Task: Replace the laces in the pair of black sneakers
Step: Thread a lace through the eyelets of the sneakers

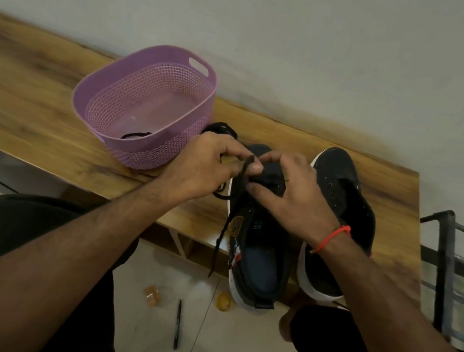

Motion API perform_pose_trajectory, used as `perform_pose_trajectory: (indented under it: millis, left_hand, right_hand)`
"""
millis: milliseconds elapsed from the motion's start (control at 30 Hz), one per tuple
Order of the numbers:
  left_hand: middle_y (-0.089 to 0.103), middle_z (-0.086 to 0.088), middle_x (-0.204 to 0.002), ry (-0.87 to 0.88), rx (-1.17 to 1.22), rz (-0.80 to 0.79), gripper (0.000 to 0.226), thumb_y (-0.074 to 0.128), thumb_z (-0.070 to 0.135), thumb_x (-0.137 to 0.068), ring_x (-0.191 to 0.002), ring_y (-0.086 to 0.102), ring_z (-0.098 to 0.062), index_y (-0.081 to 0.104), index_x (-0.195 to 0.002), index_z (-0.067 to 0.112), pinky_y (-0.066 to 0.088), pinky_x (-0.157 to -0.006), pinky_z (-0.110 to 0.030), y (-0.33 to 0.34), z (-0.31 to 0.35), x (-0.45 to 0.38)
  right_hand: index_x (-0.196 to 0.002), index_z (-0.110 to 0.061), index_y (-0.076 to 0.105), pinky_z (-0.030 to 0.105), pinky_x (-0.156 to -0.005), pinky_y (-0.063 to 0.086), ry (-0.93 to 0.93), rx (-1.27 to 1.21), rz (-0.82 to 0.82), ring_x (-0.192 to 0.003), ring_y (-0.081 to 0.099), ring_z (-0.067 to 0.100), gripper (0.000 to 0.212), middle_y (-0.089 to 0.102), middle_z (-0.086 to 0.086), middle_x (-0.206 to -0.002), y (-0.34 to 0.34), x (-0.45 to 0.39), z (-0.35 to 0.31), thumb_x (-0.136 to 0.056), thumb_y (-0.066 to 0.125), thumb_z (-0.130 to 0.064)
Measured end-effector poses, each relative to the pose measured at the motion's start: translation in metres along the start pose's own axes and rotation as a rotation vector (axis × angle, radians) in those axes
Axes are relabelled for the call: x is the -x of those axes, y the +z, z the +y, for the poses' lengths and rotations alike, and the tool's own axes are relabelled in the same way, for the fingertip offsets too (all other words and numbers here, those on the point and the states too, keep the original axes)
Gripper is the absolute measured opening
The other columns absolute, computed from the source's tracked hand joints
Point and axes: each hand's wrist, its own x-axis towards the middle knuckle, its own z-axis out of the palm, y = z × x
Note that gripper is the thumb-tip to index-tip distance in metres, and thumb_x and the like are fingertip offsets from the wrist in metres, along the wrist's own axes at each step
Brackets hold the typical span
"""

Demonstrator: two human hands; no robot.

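Note:
Two black sneakers with white soles stand side by side near the front of a wooden table (pixel 37 100). Both hands work over the toe end of the left sneaker (pixel 256 260). My left hand (pixel 204 168) pinches a black lace (pixel 231 206) that trails down off the table's front edge. My right hand (pixel 292 192), with a red thread at the wrist, holds the shoe's upper by the front eyelets; its fingertips are partly hidden. The right sneaker (pixel 340 200) stands without a lace. More black lace (pixel 222 128) lies behind my left hand.
A purple perforated basket (pixel 144 106) stands left of the shoes with a dark lace (pixel 136 135) inside. On the floor below lie a black pen (pixel 178 323), a small brown block (pixel 152 294) and a yellow round thing (pixel 224 301). A metal rack (pixel 453 274) stands at the right.

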Motion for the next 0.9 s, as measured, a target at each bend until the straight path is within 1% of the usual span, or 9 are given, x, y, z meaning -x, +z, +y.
perform_pose_trajectory:
  millis: [100, 200, 267, 300, 367, 433, 600, 733, 900]
  left_hand:
    - [0.070, 0.015, -0.089, 0.073, 0.098, 0.062, 0.013, 0.075, 0.030, -0.090, -0.090, 0.064, 0.000, 0.081, -0.100, 0.024, 0.049, -0.077, -0.015, -0.001, 0.008, 0.001]
    - [0.072, 0.019, -0.077, -0.064, 0.115, 0.013, 0.017, 0.071, 0.037, -0.093, -0.073, 0.065, 0.007, 0.080, -0.096, 0.023, 0.053, -0.071, -0.017, -0.012, 0.017, 0.001]
    - [0.074, 0.016, -0.074, -0.360, 0.008, -0.254, 0.020, 0.068, 0.038, -0.094, -0.052, 0.055, 0.003, 0.080, -0.094, 0.022, 0.043, -0.052, -0.018, -0.026, 0.015, 0.001]
    - [0.078, 0.007, -0.089, -0.519, -0.090, -0.482, 0.019, 0.067, 0.037, -0.094, -0.054, 0.057, 0.000, 0.079, -0.098, 0.022, 0.038, -0.046, -0.019, -0.033, 0.013, 0.003]
    - [0.075, -0.003, -0.114, -0.714, -0.264, -0.946, 0.020, 0.065, 0.030, -0.096, -0.074, 0.074, -0.013, 0.074, -0.114, 0.026, 0.042, -0.042, -0.018, -0.037, 0.012, 0.009]
    - [0.070, -0.001, -0.122, -0.745, -0.319, -1.082, 0.025, 0.061, 0.020, -0.100, -0.092, 0.077, -0.021, 0.068, -0.122, 0.031, 0.051, -0.045, -0.020, -0.032, 0.010, 0.012]
    - [0.074, -0.010, -0.105, -0.806, -0.286, -0.713, 0.013, 0.048, 0.018, -0.106, -0.068, 0.077, -0.025, 0.051, -0.117, 0.024, 0.052, -0.042, -0.024, -0.020, 0.005, 0.014]
    - [0.066, 0.003, -0.102, -0.389, -0.429, -0.335, 0.007, 0.055, 0.034, -0.103, -0.064, 0.069, -0.011, 0.060, -0.106, 0.031, 0.056, -0.050, -0.027, 0.001, -0.004, 0.013]
    - [0.062, 0.008, -0.102, -0.317, -0.348, -0.369, 0.009, 0.067, 0.033, -0.096, -0.081, 0.062, -0.006, 0.061, -0.101, 0.029, 0.052, -0.054, -0.023, 0.020, -0.007, 0.015]
  right_hand:
    - [-0.127, -0.039, 0.055, 0.057, -0.112, 0.030, 0.051, 0.103, -0.137, -0.140, 0.030, 0.024, 0.048, 0.043, -0.002, -0.144, 0.005, -0.002, 0.007, -0.083, 0.060, -0.055]
    - [-0.132, -0.039, 0.054, 0.057, -0.116, 0.022, 0.049, 0.136, -0.159, -0.145, 0.020, 0.023, 0.044, 0.036, -0.002, -0.151, 0.001, -0.002, 0.006, -0.089, 0.064, -0.041]
    - [-0.134, -0.039, 0.052, 0.057, -0.117, 0.021, 0.039, 0.144, -0.167, -0.145, 0.019, 0.022, 0.046, 0.037, -0.003, -0.150, -0.001, -0.003, 0.007, -0.090, 0.064, -0.034]
    - [-0.134, -0.040, 0.051, 0.057, -0.116, 0.022, 0.033, 0.126, -0.166, -0.144, 0.021, 0.022, 0.047, 0.039, -0.004, -0.148, 0.000, -0.003, 0.008, -0.089, 0.064, -0.032]
    - [-0.134, -0.040, 0.051, 0.058, -0.116, 0.023, 0.033, 0.100, -0.184, -0.144, 0.022, 0.022, 0.048, 0.042, -0.006, -0.146, 0.001, -0.004, 0.010, -0.089, 0.062, -0.030]
    - [-0.134, -0.040, 0.051, 0.058, -0.116, 0.023, 0.029, 0.104, -0.190, -0.144, 0.023, 0.021, 0.048, 0.043, -0.007, -0.145, 0.002, -0.004, 0.010, -0.089, 0.061, -0.030]
    - [-0.133, -0.038, 0.052, 0.058, -0.115, 0.025, 0.013, 0.109, -0.177, -0.142, 0.026, 0.020, 0.045, 0.045, -0.008, -0.144, 0.002, -0.003, 0.012, -0.090, 0.061, -0.030]
    - [-0.132, -0.038, 0.053, 0.058, -0.115, 0.025, 0.008, 0.100, -0.172, -0.143, 0.026, 0.021, 0.046, 0.046, -0.009, -0.144, 0.005, -0.004, 0.012, -0.089, 0.061, -0.027]
    - [-0.128, -0.040, 0.054, 0.059, -0.112, 0.029, -0.032, 0.085, -0.165, -0.140, 0.031, 0.023, 0.045, 0.050, -0.010, -0.139, 0.007, -0.002, 0.013, -0.084, 0.055, -0.032]
